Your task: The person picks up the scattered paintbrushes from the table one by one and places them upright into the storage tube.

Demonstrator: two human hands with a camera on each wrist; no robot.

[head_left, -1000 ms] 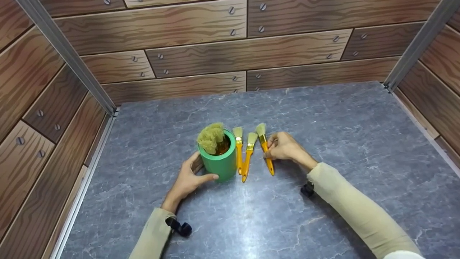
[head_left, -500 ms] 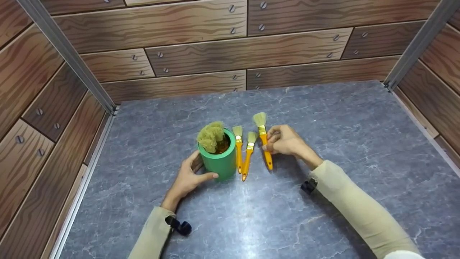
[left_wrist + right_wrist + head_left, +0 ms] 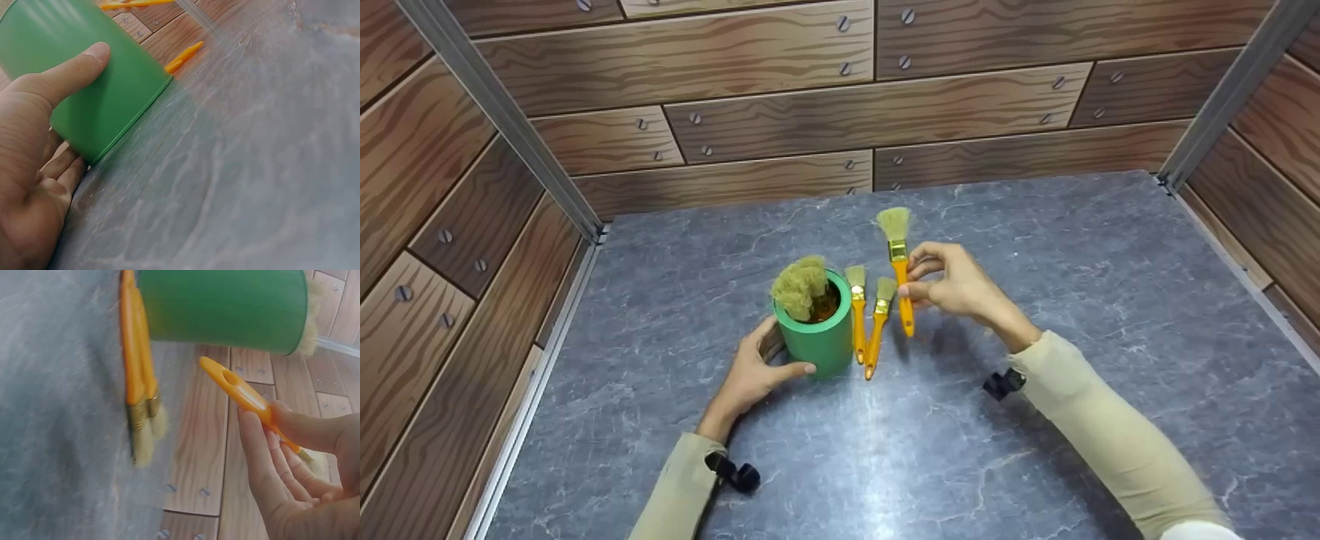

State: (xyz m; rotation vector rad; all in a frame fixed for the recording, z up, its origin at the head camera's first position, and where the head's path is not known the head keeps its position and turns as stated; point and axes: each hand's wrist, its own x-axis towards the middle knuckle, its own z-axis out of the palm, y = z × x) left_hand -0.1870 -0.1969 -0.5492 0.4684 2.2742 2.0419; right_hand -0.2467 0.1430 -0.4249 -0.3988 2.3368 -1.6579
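With left hand (image 3: pixel 754 375), at eight o'clock of upright pot (image 3: pixel 817 350), gripping it between thumb and curled fingers (with tuft (image 3: pixel 799 289) of bristles poking over its ten o'clock rim). Just beside, at three o'clock, on table (image 3: pixel 720 277), two brushes (image 3: pixel 859 319). Then, at pot's two o'clock, above table, third brush (image 3: pixel 901 271), pinched by thumb and fingertips of right hand (image 3: pixel 958 285).

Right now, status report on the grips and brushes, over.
Left grip holding green cup. Right grip pinching one brush, above table. Two more brushes lying between cup and held brush.
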